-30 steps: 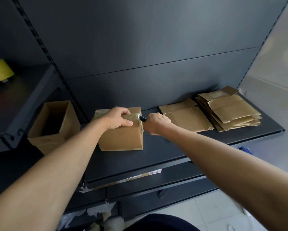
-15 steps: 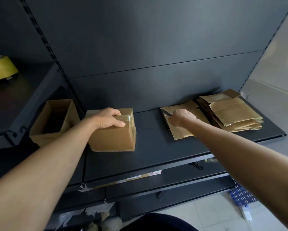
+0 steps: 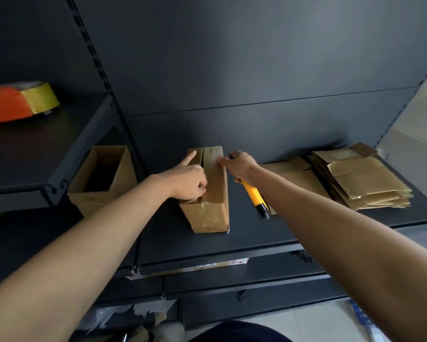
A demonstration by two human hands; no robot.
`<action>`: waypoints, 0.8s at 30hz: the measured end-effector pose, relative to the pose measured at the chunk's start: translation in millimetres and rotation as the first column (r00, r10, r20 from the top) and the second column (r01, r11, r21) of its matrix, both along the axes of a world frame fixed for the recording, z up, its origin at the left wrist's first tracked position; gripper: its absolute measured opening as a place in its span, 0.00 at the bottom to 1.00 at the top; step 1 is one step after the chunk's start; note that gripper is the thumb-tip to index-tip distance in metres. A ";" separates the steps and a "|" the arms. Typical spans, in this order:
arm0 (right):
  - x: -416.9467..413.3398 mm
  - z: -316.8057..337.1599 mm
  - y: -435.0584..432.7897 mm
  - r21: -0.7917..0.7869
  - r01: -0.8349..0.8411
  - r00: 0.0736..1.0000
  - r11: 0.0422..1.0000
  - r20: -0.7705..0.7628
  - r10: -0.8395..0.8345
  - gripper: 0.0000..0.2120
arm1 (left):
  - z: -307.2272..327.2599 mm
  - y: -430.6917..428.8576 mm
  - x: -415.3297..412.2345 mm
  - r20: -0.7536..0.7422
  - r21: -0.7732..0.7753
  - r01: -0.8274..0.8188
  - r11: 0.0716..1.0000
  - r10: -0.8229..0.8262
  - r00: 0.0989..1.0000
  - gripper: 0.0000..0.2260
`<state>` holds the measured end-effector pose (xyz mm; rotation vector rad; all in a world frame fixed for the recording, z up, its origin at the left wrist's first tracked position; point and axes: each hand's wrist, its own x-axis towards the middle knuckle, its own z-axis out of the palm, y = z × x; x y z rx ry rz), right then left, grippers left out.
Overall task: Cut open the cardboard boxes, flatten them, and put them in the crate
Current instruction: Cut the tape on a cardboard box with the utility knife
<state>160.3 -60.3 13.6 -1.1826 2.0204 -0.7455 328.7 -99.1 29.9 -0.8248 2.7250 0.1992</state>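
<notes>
Cardboard box point(image 3: 208, 217): stands mid-shelf, long axis running from the back edge toward the front edge; top seam parted into a dark slit between two flaps.
Shelf point(image 3: 232, 239): dark metal, carries the box, the knife and the flattened stock.
Left hand point(image 3: 186, 180): index finger straight along the left flap; other fingers curled into the slit at its near end, hooking the flap edge.
Right hand point(image 3: 240, 165): fingertips on the far part of the right flap; pinching or only pressing, cannot tell.
Knife point(image 3: 254, 197): yellow, on the shelf just right of the box, far end hidden under the right wrist. Contact with the palm unclear.
Flattened boxes point(image 3: 363, 178): stacked near the back right corner.
Open box point(image 3: 96, 201): past the left edge, on the neighbouring bay.
Crate: not identified in view.
Step (judged): folding the flaps open before flattening.
Method note: pull both flaps outward evenly from the seam, watching for uncut tape at the ends. Leave the knife flat on the shelf, away from the sweep of the right forearm.
</notes>
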 end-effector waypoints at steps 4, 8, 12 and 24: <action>3.4 2.9 -8.7 -0.029 -0.041 0.999 0.999 0.001 0.041 0.28 | 11.1 4.2 4.8 0.124 -0.114 0.107 0.988 -0.093 0.988 0.12; 2.0 0.7 -7.1 0.079 0.029 0.997 0.996 0.075 -0.035 0.27 | 7.1 4.7 12.7 0.142 -0.242 0.085 0.967 -0.051 0.989 0.11; -2.4 -13.9 1.0 0.192 0.048 0.987 0.980 0.143 -0.076 0.23 | -0.1 7.8 21.2 0.002 -0.301 -0.169 0.939 0.177 0.984 0.15; 3.1 -18.2 13.8 0.223 0.048 0.977 0.974 0.194 -0.093 0.18 | -18.6 -4.5 16.5 -0.359 -0.085 -0.504 0.860 0.445 0.820 0.17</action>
